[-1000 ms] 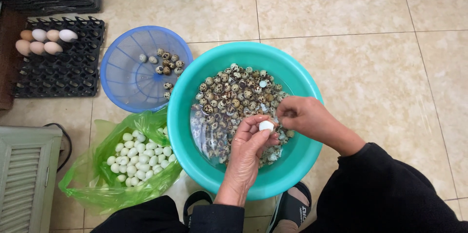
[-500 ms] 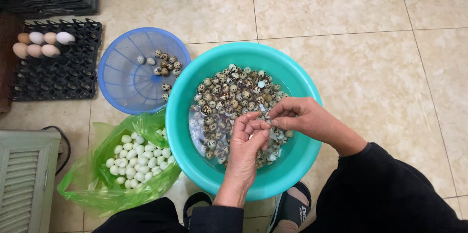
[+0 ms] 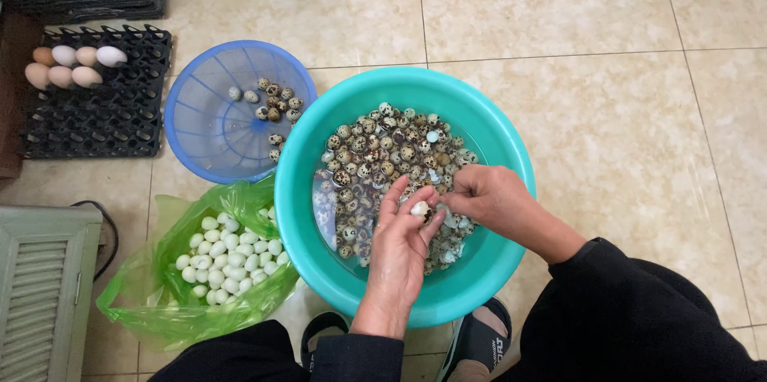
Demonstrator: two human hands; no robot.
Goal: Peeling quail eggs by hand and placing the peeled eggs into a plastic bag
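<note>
Seen from the head camera, a small egg is pinched in the fingertips of the left hand, over the teal bowl. The egg is touched by the curled fingers of the right hand, which pick at it. Speckled eggs in water are held in the bowl. Peeled white eggs are kept in a green bag beside it. A blue basket and a black tray are seen on the floor.

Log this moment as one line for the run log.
left hand: holds part-peeled quail egg | right hand: picks at it | over teal basin | peeled eggs in green bag
</note>
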